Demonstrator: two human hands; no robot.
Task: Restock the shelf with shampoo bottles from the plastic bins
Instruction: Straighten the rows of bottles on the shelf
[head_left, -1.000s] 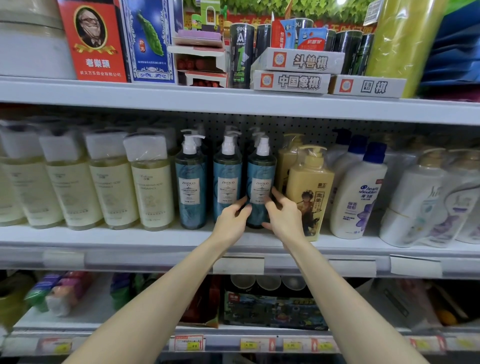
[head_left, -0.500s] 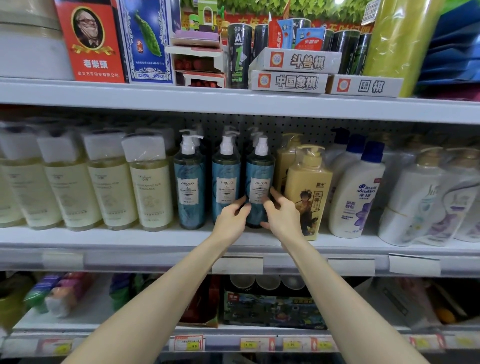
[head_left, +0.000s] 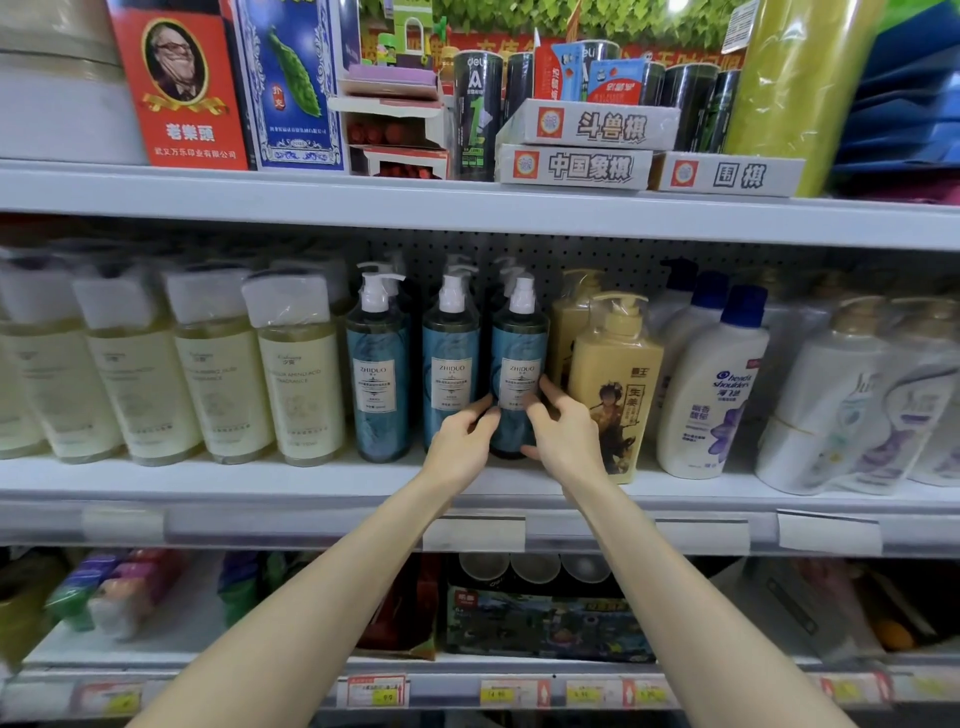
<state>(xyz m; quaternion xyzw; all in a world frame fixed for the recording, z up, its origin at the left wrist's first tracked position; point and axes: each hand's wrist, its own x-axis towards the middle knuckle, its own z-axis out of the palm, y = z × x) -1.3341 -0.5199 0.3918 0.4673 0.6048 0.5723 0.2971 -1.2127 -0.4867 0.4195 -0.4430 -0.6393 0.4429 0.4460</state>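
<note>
Three blue pump shampoo bottles stand in a row on the middle shelf (head_left: 311, 483). The rightmost blue bottle (head_left: 519, 364) stands upright at the shelf's front, held low down between both hands. My left hand (head_left: 460, 441) curls round its lower left side, fingers also against the middle blue bottle (head_left: 451, 358). My right hand (head_left: 563, 431) curls round its lower right side, thumb on the label. More blue bottles stand behind the row. The left blue bottle (head_left: 378, 369) stands untouched. No bins are in view.
Pale yellow bottles (head_left: 298, 374) fill the shelf's left part. A yellow pump bottle (head_left: 615, 384) stands tight against my right hand, then white bottles (head_left: 711, 384). Game boxes (head_left: 576, 166) sit on the upper shelf, mixed goods on the lower one.
Both hands stay on the rightmost blue bottle; they have shifted only slightly. The bottle stands in the same spot.
</note>
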